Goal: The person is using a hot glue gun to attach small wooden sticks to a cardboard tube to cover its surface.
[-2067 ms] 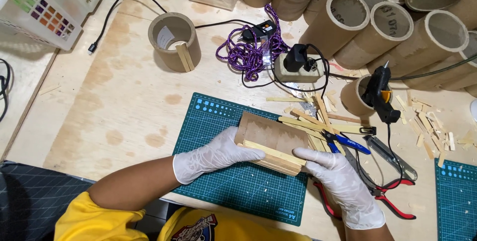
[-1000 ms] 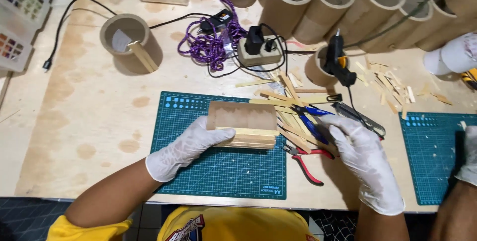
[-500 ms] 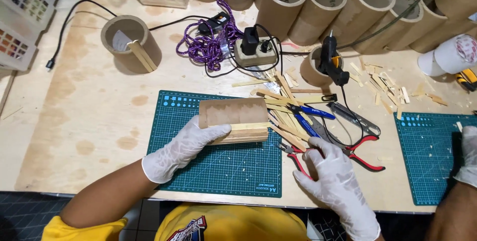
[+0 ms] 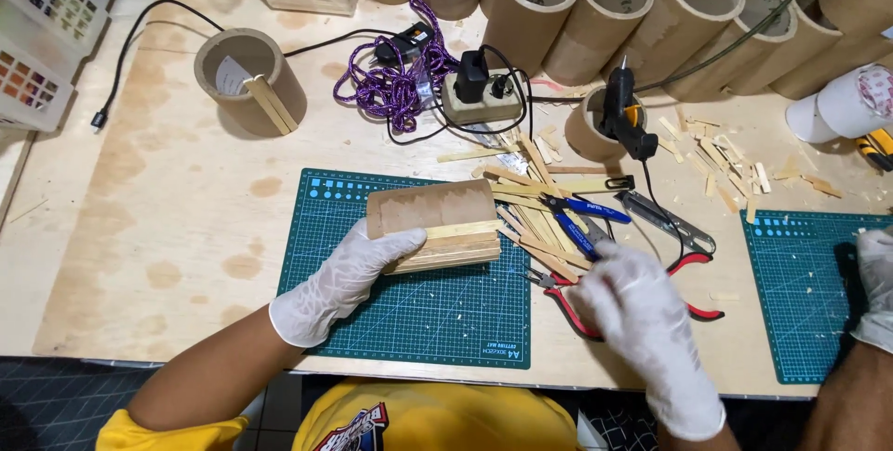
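**Tube on the mat, hands either side**

Plywood worktop [image 4: 139,228] carries a green mat [image 4: 409,311]. On it lies a cardboard tube [image 4: 430,209], part-clad in sticks; the gloved left hand [image 4: 344,279] grips its near-left side. The right hand [image 4: 637,307], blurred, sits among loose sticks [image 4: 530,223] and pliers [image 4: 567,298]; its grip is unclear. Tubes [image 4: 605,5] line the back.
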